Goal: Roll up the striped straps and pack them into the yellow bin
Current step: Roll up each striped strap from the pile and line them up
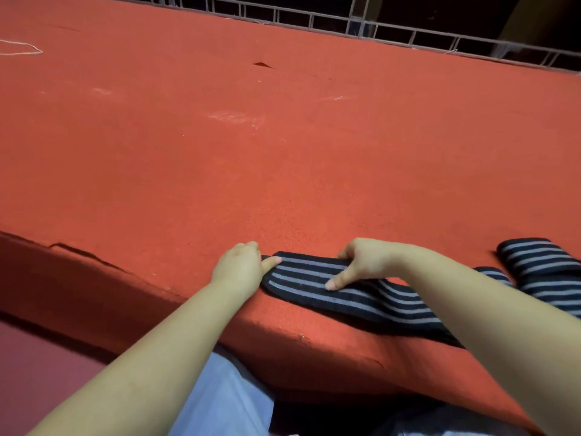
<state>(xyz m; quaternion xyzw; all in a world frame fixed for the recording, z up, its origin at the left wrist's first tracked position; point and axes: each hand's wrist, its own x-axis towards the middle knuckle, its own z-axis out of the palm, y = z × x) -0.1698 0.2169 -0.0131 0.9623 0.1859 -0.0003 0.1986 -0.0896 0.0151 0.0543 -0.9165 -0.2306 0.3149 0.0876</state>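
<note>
A wide red table [283, 152] fills the view, its near edge running diagonally down to the right, with a pale grid fence [345, 23] along the far side. Both bare forearms reach in from below, over light blue cloth [226, 398] at the person's lap. Near the table edge lies a strap [361, 297], black with grey stripes, stretched flat from the hands off toward the right, where its far part slips behind the right forearm. The left hand [240, 269] sits at the strap's rounded left end, fingers curled under, thumb out and touching that end; whether it pinches the fabric cannot be told. The right hand [361, 262] arches over the strap just beside it, fingers hooked on the far edge, thumb pressed down on the stripes. More straps [540, 265] sit folded at the right edge. Far left, a white thread [25, 48] loops on the table.
</note>
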